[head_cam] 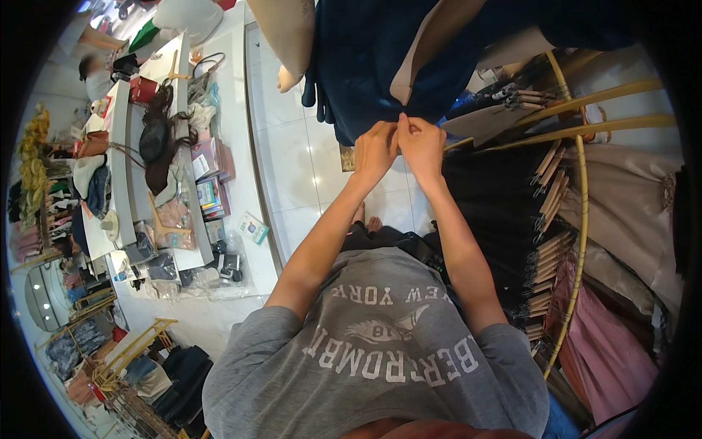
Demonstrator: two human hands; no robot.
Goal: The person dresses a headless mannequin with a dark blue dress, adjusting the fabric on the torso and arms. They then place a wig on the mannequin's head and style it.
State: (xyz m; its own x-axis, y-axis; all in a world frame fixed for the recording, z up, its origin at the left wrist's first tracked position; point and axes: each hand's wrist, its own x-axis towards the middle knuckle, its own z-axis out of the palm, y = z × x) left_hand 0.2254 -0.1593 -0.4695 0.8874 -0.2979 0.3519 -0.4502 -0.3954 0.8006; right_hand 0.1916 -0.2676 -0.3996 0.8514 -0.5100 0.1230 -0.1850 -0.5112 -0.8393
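A dark navy garment (362, 60) hangs on a beige mannequin (282, 33) at the top of the head view. My left hand (375, 151) and my right hand (422, 145) meet at the garment, just below the point of its long neck opening. The fingertips of both hands pinch the fabric edges there, close together. Whether a button or another fastener lies between the fingers cannot be told. The mannequin's pale surface shows through the opening, and one of its hands hangs at the left of the garment.
To the right stands a yellow metal rack (581, 181) with dark skirts or trousers (488, 203) on wooden clip hangers (548, 208). On the left, a white counter (249, 181) carries packets, a wig (159, 137) and bags. A person (96, 77) is far off at the upper left.
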